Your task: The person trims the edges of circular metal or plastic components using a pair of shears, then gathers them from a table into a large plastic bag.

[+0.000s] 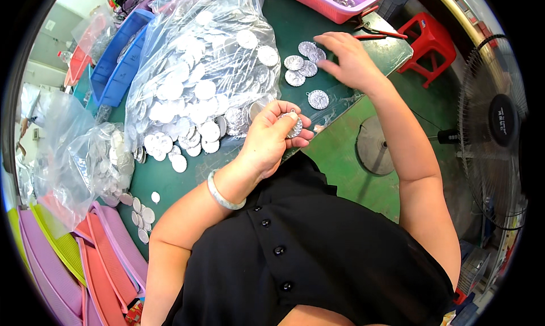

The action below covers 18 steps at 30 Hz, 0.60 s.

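My left hand [271,134] is closed around a round silver medallion [294,126] with a small loop, the thumb pressed on its face. My right hand [349,58] reaches over the table's right side, thumb and fingers apart. Its fingertips are at a small group of silver medallions [308,69] lying flat and partly overlapping. One more medallion [318,99] lies alone nearer to me. Left of these, a large clear plastic bag [198,70] holds a heap of such discs, and several spill from its mouth toward me.
A pink basket [340,5] with small metal parts and red-handled pliers [380,36] are at the far right. Blue bins [116,59], a second bag of discs [110,161] and stacked coloured trays [108,258] line the left. A red stool [428,45] and a fan [499,121] stand right.
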{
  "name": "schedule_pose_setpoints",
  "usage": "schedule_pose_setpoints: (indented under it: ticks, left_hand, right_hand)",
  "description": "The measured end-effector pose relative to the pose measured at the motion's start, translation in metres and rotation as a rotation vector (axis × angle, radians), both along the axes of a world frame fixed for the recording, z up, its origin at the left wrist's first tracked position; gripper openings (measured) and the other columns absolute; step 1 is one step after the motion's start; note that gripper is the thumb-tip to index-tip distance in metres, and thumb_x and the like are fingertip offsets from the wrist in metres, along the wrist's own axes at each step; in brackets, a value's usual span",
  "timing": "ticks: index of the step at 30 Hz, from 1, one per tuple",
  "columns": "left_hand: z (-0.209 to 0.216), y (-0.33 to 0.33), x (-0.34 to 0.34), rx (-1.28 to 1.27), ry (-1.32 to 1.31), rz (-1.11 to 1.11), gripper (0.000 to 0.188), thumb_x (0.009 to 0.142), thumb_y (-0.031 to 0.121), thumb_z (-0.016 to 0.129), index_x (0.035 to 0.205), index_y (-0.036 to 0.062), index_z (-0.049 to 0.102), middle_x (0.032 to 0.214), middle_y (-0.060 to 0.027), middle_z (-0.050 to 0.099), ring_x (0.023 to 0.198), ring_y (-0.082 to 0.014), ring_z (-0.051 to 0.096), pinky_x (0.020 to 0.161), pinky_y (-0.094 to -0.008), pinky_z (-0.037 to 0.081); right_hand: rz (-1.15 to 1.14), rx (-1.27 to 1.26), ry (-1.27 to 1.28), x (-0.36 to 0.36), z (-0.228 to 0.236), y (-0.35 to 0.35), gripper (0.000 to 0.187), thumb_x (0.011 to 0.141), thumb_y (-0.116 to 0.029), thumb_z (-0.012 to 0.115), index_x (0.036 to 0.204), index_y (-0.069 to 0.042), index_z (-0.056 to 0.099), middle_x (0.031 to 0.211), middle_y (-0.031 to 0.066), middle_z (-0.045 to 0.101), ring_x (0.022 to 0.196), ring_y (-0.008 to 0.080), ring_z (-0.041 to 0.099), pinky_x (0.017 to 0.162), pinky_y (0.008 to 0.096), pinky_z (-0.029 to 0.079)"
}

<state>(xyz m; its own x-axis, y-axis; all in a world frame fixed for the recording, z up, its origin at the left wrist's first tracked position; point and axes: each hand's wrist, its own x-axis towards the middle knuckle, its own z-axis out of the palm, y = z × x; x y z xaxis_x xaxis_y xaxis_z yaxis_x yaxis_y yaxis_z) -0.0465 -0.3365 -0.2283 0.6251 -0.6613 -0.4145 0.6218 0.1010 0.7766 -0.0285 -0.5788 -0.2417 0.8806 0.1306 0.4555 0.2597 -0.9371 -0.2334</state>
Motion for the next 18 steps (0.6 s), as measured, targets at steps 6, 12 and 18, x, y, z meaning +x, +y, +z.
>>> schedule_pose_setpoints:
  ticks: [6,12,18]
  left_hand:
    - [0.002,0.003,0.002,-0.008,0.045,-0.037,0.018,0.088,0.009,0.046,0.105,0.0013,0.049,0.09,-0.0099,0.058,0.076,-0.0167,0.059,0.066,-0.0265,0.049]
    - [-0.002,0.004,0.005,-0.03,0.054,-0.076,0.018,0.087,0.006,0.047,0.104,0.0011,0.049,0.092,-0.0099,0.058,0.077,-0.0159,0.059,0.067,-0.0259,0.049]
    - [-0.001,0.004,0.005,-0.026,0.052,-0.102,0.016,0.086,0.004,0.047,0.101,0.0013,0.048,0.093,-0.0099,0.058,0.078,-0.0156,0.059,0.067,-0.025,0.048]
  right_hand:
    - [0.041,-0.007,0.073,0.0,0.001,0.005,0.016,0.069,-0.005,0.062,0.084,-0.004,0.055,0.088,0.0058,0.054,0.087,0.0241,0.051,0.081,0.0346,0.038]
    - [0.077,-0.064,0.158,-0.01,0.011,-0.005,0.013,0.068,0.0,0.057,0.081,-0.004,0.053,0.084,0.0071,0.052,0.087,0.0254,0.05,0.082,0.0352,0.039]
    - [0.014,0.069,0.07,0.01,0.004,-0.008,0.032,0.07,-0.002,0.059,0.102,-0.005,0.053,0.096,0.0085,0.057,0.097,0.0272,0.049,0.085,0.0345,0.04]
